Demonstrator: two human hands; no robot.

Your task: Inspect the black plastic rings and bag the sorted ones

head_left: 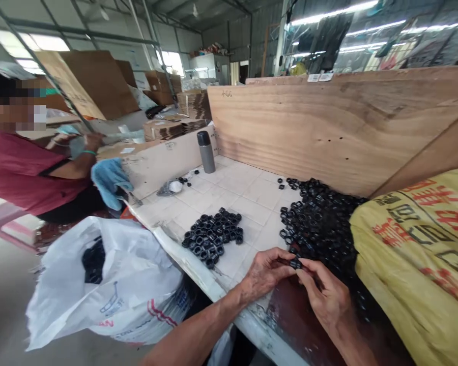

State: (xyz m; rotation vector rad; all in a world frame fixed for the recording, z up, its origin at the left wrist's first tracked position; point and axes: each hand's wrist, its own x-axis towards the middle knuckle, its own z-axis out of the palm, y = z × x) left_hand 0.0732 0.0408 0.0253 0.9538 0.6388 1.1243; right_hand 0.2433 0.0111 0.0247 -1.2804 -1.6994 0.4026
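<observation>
Head view: my left hand (265, 272) and right hand (328, 292) grip a small black ring (295, 263) between the fingertips, lower right of center. The large pile of black rings (320, 218) lies just beyond it.

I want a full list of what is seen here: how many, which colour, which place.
ring cluster: uncountable, black, table centre
ring heap: uncountable, black, table's right
flask: one, grey-black, far left corner
table: one, whitish, centre
board: one, wooden brown, behind table
yellow sack: one, right
white sack: one, left
cloth: one, blue, left
boxes: several, brown, background
co-worker: one, red top, far left
left hand, right hand: pinching small part, black
</observation>
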